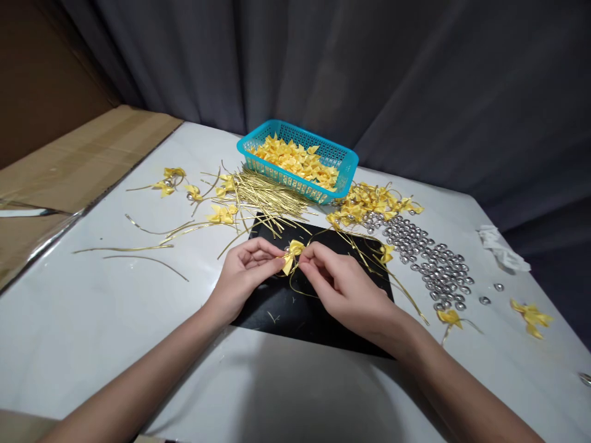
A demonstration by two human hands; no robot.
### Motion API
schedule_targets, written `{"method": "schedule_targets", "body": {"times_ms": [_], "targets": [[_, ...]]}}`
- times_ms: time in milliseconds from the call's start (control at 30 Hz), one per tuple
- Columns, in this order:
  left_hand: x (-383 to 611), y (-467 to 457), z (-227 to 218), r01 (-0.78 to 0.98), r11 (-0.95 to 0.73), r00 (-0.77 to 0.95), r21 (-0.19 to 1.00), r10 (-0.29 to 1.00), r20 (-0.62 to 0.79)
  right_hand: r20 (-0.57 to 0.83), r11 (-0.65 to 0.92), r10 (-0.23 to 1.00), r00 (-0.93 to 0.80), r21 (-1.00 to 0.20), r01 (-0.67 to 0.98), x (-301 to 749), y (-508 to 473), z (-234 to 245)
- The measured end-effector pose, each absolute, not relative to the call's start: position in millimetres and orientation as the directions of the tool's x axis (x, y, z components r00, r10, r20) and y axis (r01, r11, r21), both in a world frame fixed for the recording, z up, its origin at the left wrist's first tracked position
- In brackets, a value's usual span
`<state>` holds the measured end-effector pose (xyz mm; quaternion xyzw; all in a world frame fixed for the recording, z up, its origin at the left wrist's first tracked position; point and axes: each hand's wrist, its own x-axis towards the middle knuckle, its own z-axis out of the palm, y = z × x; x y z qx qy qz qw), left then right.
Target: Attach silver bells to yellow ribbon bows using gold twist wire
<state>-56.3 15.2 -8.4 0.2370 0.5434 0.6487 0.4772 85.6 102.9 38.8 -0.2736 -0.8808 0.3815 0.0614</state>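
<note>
Between thumb and fingers, my left hand (252, 271) pinches a small yellow ribbon bow (292, 253). My right hand (341, 280) is closed at the bow's right side, its fingertips on a thin gold tie (299, 291) that loops down below the bow. Both hands are above a black mat (286, 320) on the white table. Part of a small silver piece shows at the bow's left edge, mostly covered by my left fingers. Just beyond the hands lies a pile of gold ties (268, 194).
A turquoise basket (346, 175) of yellow bows stands at the back. Right of it are a heap of bows with ties (369, 203) and many silver rings (434, 261). Loose ties (124, 249) lie left, a crumpled white tissue (503, 248) right. Cardboard (92, 154) borders the left side.
</note>
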Motion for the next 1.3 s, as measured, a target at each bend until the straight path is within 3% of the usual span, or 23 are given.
{"method": "schedule_targets", "body": {"times_ms": [1300], "targets": [[-55.2,14.2,-9.8,-0.412,-0.029,-0.465,0.911,0.866,-0.183,0.016,0.560,0.521,-0.853,-0.761,0.328,84.3,102.2,31.1]]}}
